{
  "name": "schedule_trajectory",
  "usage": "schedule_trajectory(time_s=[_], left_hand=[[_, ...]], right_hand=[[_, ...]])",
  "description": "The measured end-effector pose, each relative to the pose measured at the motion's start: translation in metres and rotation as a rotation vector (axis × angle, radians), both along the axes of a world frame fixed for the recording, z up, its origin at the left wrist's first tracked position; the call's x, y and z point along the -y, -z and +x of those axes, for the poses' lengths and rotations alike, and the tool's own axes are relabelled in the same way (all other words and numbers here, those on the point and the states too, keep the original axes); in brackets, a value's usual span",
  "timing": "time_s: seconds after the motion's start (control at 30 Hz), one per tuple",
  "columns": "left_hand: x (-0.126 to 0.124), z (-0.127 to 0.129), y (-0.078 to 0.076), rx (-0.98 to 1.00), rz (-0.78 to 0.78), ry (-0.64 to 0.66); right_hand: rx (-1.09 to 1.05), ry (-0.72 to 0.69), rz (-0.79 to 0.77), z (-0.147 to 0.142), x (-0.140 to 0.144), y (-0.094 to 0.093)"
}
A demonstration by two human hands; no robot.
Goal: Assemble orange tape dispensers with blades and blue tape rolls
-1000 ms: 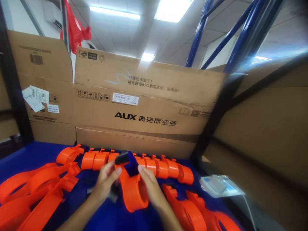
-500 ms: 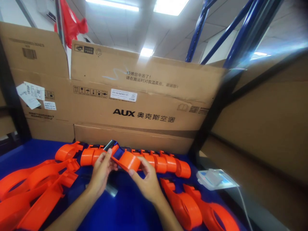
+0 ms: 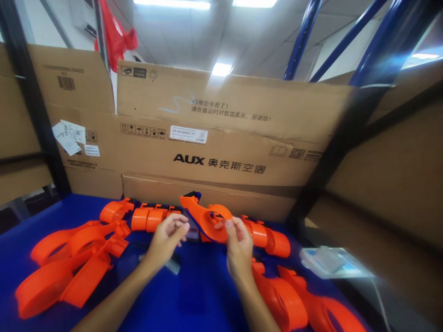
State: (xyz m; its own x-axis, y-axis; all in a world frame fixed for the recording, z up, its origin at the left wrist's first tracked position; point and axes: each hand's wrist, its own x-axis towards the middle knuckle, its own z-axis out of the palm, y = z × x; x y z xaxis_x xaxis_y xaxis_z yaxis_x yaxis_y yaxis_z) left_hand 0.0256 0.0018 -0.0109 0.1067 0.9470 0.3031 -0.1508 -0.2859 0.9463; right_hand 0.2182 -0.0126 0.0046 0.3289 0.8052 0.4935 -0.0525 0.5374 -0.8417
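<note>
My right hand [image 3: 239, 249] grips an orange tape dispenser [image 3: 198, 214] by its round hub, thumb and fingers closed on the ring. The dispenser is raised above the blue table, its dark blade end pointing up and left. Left of it, my left hand [image 3: 168, 237] is empty, its fingers loosely curled and apart from the dispenser. Behind the hands stands a row of similar orange dispensers [image 3: 140, 218], partly hidden by the hands and the held one. A clear, small object [image 3: 173, 266] lies by my left wrist, its kind unclear.
More orange dispenser frames [image 3: 44, 286] lie at the left, others [image 3: 294, 304] at the front right. A clear plastic case [image 3: 332, 262] sits at the right edge. A cardboard wall [image 3: 221, 184] closes off the back of the blue table [image 3: 194, 304], between dark rack posts.
My left hand has let go of the dispenser and sits apart from it. My right hand has turned the dispenser so its open ring side shows. The view has shifted slightly.
</note>
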Motion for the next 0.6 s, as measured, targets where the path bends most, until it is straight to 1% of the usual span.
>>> schedule_trajectory(time_s=[0.07, 0.1, 0.17, 0.23, 0.3, 0.33, 0.4, 0.47, 0.53, 0.6], left_hand=[[0.007, -0.004, -0.008, -0.087, 0.013, 0.027], [0.013, -0.009, -0.013, -0.192, 0.038, 0.072], [0.028, -0.026, -0.026, -0.291, 0.060, 0.086], [0.047, -0.055, -0.038, -0.568, 0.145, 0.021], [0.067, -0.094, -0.045, -0.848, 0.278, -0.054], [0.077, -0.115, -0.045, -0.992, 0.334, -0.040], [0.095, -0.158, -0.040, -1.242, 0.429, -0.035], [0.109, -0.192, -0.029, -1.439, 0.483, -0.037], [0.117, -0.215, -0.014, -1.572, 0.509, -0.058], [0.118, -0.225, 0.000, -1.644, 0.530, -0.081]], right_hand=[[-0.036, -0.095, -0.042, -0.002, -0.001, 0.003], [-0.052, -0.146, -0.073, -0.003, -0.001, 0.003], [-0.072, -0.230, -0.140, -0.005, 0.001, 0.003], [-0.071, -0.286, -0.189, -0.008, 0.004, 0.001], [-0.052, -0.311, -0.210, -0.011, 0.008, -0.001], [-0.039, -0.316, -0.215, -0.013, 0.009, -0.002], [-0.008, -0.327, -0.222, -0.016, 0.011, -0.003], [0.028, -0.351, -0.237, -0.019, 0.011, -0.003], [0.064, -0.395, -0.249, -0.022, 0.012, -0.003], [0.091, -0.435, -0.255, -0.026, 0.014, -0.003]])
